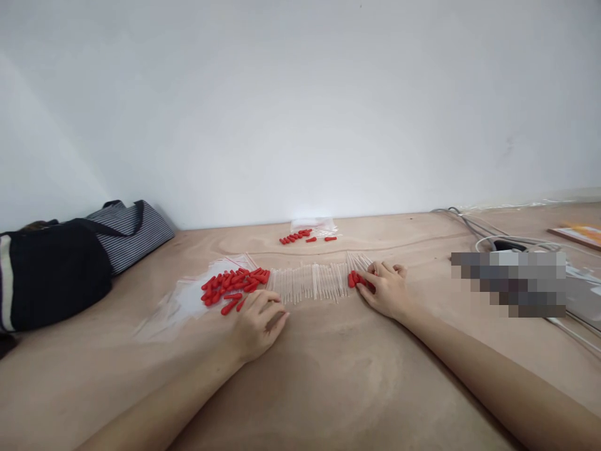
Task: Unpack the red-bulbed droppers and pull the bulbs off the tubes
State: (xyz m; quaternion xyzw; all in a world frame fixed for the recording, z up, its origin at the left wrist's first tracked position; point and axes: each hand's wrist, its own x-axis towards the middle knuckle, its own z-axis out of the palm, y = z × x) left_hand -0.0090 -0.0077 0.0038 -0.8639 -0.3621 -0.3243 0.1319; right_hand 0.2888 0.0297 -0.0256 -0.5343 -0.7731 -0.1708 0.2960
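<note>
A row of thin clear plastic tubes [312, 282] lies across the middle of the wooden table [328, 376]. At its left end sits a heap of small red caps [232, 285] on clear plastic bags [183, 304]. My left hand [260, 322] rests on the table just below that heap, fingers curled loosely, and nothing shows in them. My right hand [385, 288] lies at the right end of the row, fingers bent over a few red caps [355, 279] and touching them.
More red caps [300, 237] and a small clear bag [314, 225] lie near the wall. A dark bag [51, 269] and a striped bag [131, 232] sit at the left. Cables [488, 235], a blurred patch and an orange item [580, 235] are at the right.
</note>
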